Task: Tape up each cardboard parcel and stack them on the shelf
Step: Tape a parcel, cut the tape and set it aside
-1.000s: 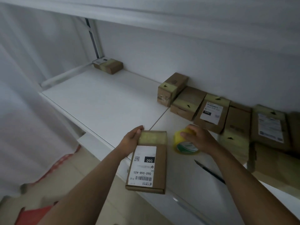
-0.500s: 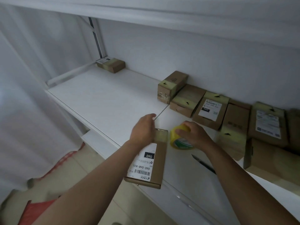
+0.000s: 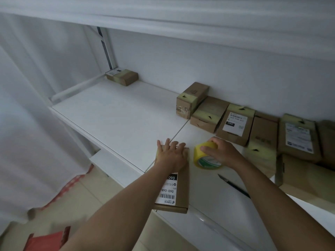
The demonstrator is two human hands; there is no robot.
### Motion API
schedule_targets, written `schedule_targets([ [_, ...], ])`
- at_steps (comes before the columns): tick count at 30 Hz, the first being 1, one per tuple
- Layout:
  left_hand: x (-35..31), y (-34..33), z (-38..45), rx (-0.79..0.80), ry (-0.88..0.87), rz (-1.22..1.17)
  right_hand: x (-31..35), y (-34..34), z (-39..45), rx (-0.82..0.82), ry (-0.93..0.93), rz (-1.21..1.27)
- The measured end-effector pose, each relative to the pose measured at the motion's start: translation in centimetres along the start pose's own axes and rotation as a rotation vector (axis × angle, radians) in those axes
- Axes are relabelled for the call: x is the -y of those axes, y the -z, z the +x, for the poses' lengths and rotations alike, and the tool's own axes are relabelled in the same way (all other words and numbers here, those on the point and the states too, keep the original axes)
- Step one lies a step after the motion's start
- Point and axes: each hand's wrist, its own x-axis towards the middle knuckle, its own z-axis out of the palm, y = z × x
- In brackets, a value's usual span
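head view | left hand lying flat with fingers spread on the labelled parcel at lower centre, likely smoothing tape | right hand gripping yellow tape roll beside it | taped parcels lining shelf wall, right

A dark pen lies on the white surface, slanting from upper left to lower right. A white wall rises at the back. At the far left corner a slotted metal upright stands, with a white rail running forward from its foot. A white curtain hangs on the left. Below, the beige tiled floor shows, with a red patterned cloth lying on it.
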Motion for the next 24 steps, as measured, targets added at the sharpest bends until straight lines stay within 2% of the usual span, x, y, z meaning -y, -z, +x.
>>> schedule_targets([
  [5,0.9,1.3,0.1,0.133,-0.036,0.006,0.1,-0.2,0.1,0.0,-0.005,-0.014],
  [7,0.6,1.2,-0.4,0.136,-0.028,0.064,0.2,-0.3,0.1,-0.005,-0.002,-0.025],
  [10,-0.3,0.9,-1.1,0.102,0.061,0.101,0.0,-0.3,-0.1,-0.01,-0.036,0.02],
  [13,-0.9,1.0,-1.6,0.137,0.201,0.026,-0.1,-0.3,-0.3,-0.003,-0.074,0.059],
  [15,-0.9,0.9,-1.7,0.117,0.229,-0.027,-0.3,-0.3,-0.1,0.004,-0.083,0.062],
  [19,0.2,1.7,-1.9,0.028,0.233,-0.256,-0.2,-0.1,0.0,-0.002,-0.068,0.208],
  [24,2.2,3.4,-3.0,0.052,0.216,-0.703,2.4,0.9,0.0,-0.02,0.048,0.339],
])
